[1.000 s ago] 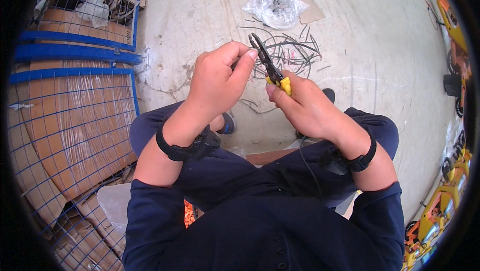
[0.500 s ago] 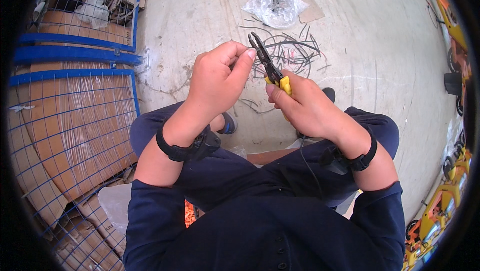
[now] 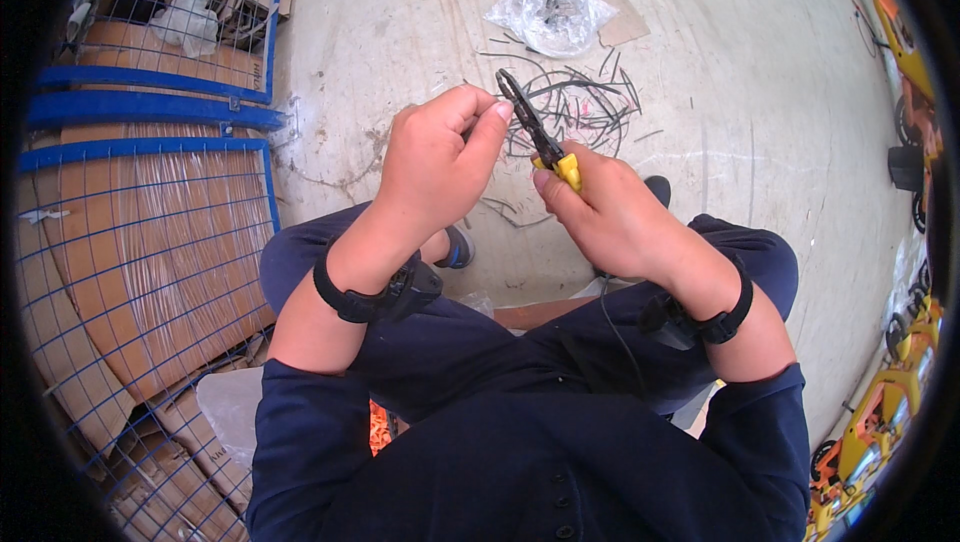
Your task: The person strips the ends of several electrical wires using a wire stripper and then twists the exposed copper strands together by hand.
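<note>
The pale, scuffed concrete floor (image 3: 400, 32) carries a scatter of short dark wire offcuts (image 3: 590, 102) at centre; at twelve o'clock lies a crumpled clear plastic bag (image 3: 552, 8) on a brown cardboard scrap (image 3: 622, 26).

Both forearms come up from the lower edge, bare below dark blue sleeves, each wrist wearing 1 black band. The left hand (image 3: 435, 167) is raised with its back to the camera, thumb and forefinger pinched together at the tips. The right hand (image 3: 610, 217) sits just beside it, fingers curled closed in a fist-like grip, wrist bent slightly inward.
</note>
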Tool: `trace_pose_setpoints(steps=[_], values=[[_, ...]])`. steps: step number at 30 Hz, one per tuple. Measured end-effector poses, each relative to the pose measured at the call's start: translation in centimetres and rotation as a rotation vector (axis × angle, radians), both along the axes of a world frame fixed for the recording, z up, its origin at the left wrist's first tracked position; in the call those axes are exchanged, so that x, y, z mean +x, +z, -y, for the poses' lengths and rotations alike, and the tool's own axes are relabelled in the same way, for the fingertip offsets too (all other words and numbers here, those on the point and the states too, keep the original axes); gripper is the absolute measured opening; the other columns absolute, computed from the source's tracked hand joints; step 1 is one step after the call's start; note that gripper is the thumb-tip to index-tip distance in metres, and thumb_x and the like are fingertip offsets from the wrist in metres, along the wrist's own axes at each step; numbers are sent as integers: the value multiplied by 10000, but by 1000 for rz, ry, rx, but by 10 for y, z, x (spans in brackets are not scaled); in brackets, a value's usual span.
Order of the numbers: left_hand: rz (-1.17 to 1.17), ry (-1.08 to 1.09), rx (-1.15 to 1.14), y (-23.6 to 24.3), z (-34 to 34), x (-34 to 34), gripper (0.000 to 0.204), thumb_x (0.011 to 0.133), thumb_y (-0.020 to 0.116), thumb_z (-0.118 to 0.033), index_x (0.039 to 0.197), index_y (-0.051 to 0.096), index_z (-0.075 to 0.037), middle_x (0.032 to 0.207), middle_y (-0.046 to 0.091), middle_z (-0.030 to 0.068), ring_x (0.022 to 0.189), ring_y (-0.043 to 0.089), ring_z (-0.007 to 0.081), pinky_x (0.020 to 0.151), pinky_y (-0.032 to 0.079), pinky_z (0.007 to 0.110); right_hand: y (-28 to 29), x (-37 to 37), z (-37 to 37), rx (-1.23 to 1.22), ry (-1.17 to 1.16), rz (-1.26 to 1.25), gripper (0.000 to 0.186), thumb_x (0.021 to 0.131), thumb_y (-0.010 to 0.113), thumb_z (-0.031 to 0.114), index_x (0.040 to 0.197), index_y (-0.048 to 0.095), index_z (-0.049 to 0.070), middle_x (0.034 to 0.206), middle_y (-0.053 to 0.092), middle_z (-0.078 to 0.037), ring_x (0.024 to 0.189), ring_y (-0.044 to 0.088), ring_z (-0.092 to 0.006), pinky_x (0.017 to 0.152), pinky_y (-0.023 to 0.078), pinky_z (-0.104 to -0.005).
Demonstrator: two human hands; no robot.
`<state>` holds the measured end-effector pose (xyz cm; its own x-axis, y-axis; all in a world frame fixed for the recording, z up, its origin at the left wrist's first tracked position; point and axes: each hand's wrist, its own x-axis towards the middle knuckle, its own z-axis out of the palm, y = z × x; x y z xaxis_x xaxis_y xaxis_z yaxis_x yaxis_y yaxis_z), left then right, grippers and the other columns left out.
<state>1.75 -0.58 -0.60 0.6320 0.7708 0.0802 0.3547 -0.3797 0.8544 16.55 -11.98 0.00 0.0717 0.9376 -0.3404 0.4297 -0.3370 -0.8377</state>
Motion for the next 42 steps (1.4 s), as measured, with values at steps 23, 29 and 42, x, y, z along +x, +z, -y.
trace_pose_setpoints(steps=[23, 29, 42], values=[[9, 84, -152, -2, -11, -5, 167, 957, 557, -149, 904, 612, 0, 608, 460, -61, 554, 378, 7, 485, 291, 205, -25, 4, 3, -21, 95, -69, 531, 954, 484, 333, 1237, 451, -115, 1070, 602, -315, 1015, 602, -413, 888, 462, -435], [190, 66, -91, 5, -20, -13, 139, 952, 565, -143, 902, 609, -20, 610, 531, -19, 545, 460, 48, 518, 382, 216, -147, 10, -23, -466, 218, 231, 516, 934, 454, 410, 1033, 610, -72, 1044, 628, -294, 1020, 601, -417, 888, 475, -437], [133, -108, 254, 10, -19, -24, 59, 913, 592, -60, 935, 615, -11, 729, 609, 73, 599, 571, 128, 562, 453, 251, -349, -24, 13, -634, -57, 562, 626, 911, 459, 503, 1213, 504, -44, 1132, 613, -263, 1059, 598, -386, 924, 468, -421]])
